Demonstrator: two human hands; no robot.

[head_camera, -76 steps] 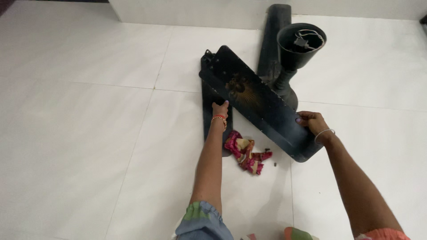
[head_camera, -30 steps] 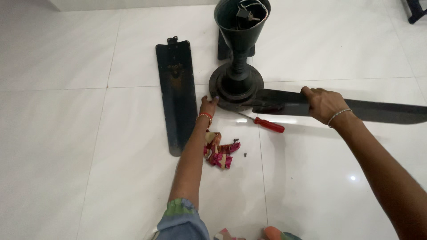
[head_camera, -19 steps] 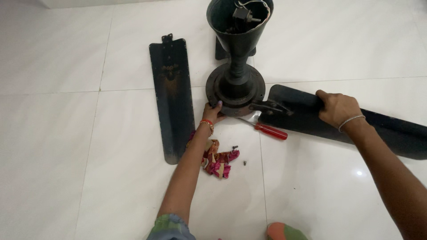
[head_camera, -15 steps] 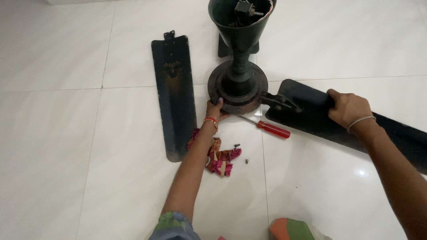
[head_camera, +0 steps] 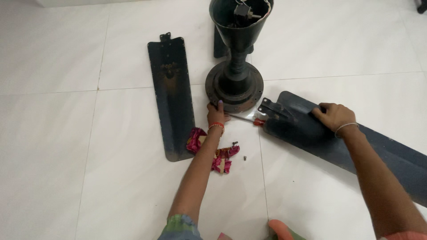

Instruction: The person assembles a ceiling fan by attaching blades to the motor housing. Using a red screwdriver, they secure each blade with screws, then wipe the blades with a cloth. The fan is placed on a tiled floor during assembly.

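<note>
A dark ceiling fan motor [head_camera: 235,86] with its cup-shaped cover stands upright on the white tiled floor. My left hand [head_camera: 216,114] rests against the motor's lower rim. My right hand [head_camera: 333,117] grips a dark fan blade [head_camera: 307,133] lying on the floor to the right, its metal bracket [head_camera: 271,109] pointing at the motor. A second blade [head_camera: 171,95] lies flat to the left, apart from the motor. A red-handled screwdriver [head_camera: 251,120] lies between my hands, partly under the blade.
A pink crumpled cloth [head_camera: 218,155] lies under my left forearm, with two small screws [head_camera: 240,151] beside it. Another dark blade [head_camera: 219,44] shows behind the motor. White floor tiles [head_camera: 66,155] surround everything.
My right hand has swung the right blade round so its bracket end points at the motor. The left hand moved from the blade to the motor's rim.
</note>
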